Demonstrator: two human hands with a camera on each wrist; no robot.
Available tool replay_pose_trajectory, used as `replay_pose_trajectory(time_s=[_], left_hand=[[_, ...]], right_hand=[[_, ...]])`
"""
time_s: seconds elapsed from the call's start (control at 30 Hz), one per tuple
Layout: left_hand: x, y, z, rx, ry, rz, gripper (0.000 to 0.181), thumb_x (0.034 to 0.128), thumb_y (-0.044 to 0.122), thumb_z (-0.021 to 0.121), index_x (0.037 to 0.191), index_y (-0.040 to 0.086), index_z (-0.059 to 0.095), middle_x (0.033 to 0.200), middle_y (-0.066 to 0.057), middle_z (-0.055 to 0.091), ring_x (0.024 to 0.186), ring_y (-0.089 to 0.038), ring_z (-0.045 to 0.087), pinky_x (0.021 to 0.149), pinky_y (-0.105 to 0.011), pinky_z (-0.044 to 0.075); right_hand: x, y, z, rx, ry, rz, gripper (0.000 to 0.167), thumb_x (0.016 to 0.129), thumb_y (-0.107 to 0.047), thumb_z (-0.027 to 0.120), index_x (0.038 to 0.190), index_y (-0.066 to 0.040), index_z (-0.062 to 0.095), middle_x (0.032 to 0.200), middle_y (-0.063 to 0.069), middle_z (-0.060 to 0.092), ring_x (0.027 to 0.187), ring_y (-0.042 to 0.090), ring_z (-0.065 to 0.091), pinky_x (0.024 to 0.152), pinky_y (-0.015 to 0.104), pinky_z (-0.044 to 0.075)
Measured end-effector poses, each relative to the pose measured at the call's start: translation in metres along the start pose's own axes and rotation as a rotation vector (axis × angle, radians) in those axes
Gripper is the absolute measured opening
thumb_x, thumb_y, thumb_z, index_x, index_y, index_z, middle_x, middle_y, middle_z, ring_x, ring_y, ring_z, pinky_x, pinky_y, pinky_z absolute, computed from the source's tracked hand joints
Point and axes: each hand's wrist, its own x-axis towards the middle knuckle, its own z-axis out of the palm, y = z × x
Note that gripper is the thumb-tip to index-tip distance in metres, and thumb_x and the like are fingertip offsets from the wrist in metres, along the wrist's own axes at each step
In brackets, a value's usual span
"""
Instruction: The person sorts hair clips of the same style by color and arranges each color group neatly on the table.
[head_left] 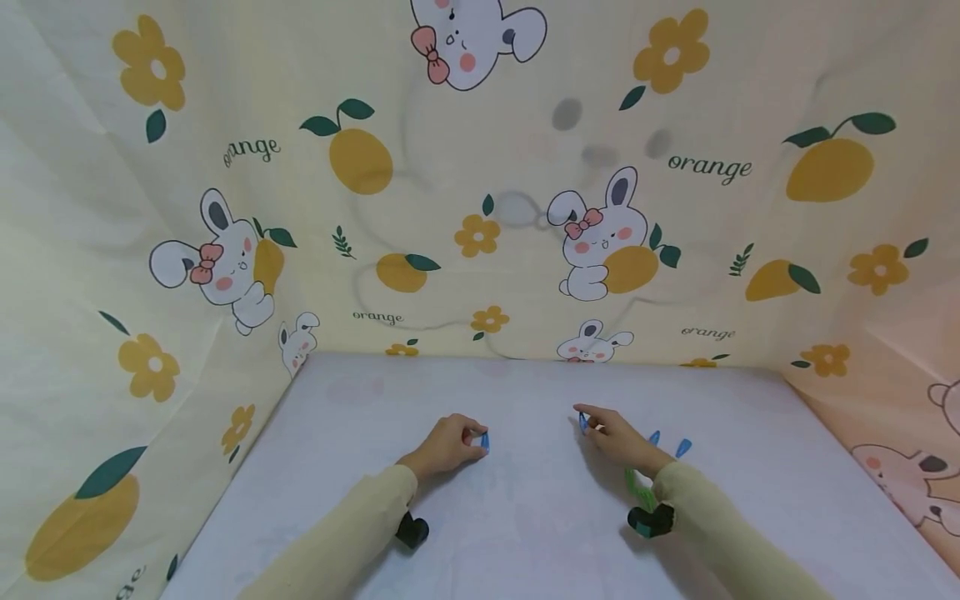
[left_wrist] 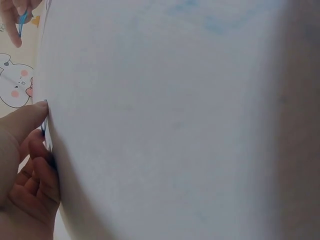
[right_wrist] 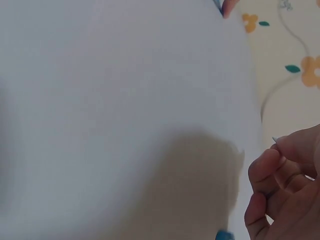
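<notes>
We see the left hand (head_left: 447, 443), left of the green items (head_left: 641, 493), pinching a blue clip (head_left: 485, 441); the right hand (head_left: 617, 435) (nearer them) pinches a second clip (head_left: 582, 422); two loose clips (head_left: 683, 448) lie beyond.

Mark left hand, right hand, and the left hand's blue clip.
Left hand (head_left: 446, 444), head view, middle of hand.
Right hand (head_left: 617, 437), head view, middle of hand.
Blue clip (head_left: 485, 442), head view, its middle.

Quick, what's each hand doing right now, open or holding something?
Left hand: closed, pinching a small blue clip.
Right hand: closed, pinching another small blue clip.
</notes>
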Motion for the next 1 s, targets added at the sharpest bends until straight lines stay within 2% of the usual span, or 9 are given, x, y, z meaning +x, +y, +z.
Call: replay_pose_trajectory(time_s=[0.2, 0.43, 0.73, 1.0], left_hand=[[-0.001, 0.0, 0.001, -0.007, 0.011, -0.009, 0.04, 0.0882, 0.017, 0.079, 0.125, 0.004, 0.071, 0.065, 0.004, 0.049, 0.062, -0.01, 0.044, 0.057, -0.02, 0.034], [-0.001, 0.0, 0.001, -0.003, 0.002, -0.03, 0.041, 0.0884, 0.019, 0.079, 0.126, 0.005, 0.07, 0.067, 0.003, 0.049, 0.064, -0.01, 0.045, 0.059, -0.02, 0.035], [0.0, 0.001, 0.0, 0.0, -0.001, -0.019, 0.041, 0.0881, 0.018, 0.079, 0.125, 0.005, 0.07, 0.066, 0.003, 0.049, 0.063, -0.01, 0.045, 0.058, -0.02, 0.035], [0.001, 0.003, 0.0, 0.026, 0.008, -0.024, 0.04, 0.0881, 0.019, 0.079, 0.125, 0.006, 0.071, 0.066, 0.004, 0.049, 0.062, -0.009, 0.044, 0.057, -0.02, 0.034]], right_hand=[[0.005, -0.005, 0.009, 0.068, -0.02, -0.052, 0.051, 0.095, 0.005, 0.047, 0.146, 0.01, 0.041, 0.095, 0.016, 0.057, 0.069, 0.012, 0.052, 0.06, 0.022, 0.045], [0.01, -0.015, 0.023, 0.148, -0.055, -0.056, 0.048, 0.095, 0.006, 0.05, 0.144, 0.006, 0.044, 0.092, 0.015, 0.057, 0.068, 0.013, 0.052, 0.059, 0.022, 0.044], [0.018, -0.039, 0.05, 0.19, -0.113, -0.029, 0.048, 0.096, 0.002, 0.059, 0.143, 0.001, 0.049, 0.092, 0.015, 0.065, 0.073, 0.013, 0.053, 0.064, 0.023, 0.044], [0.027, -0.057, 0.073, 0.152, -0.115, -0.117, 0.048, 0.091, 0.006, 0.065, 0.138, 0.006, 0.055, 0.09, 0.015, 0.068, 0.073, 0.013, 0.055, 0.064, 0.021, 0.045]])
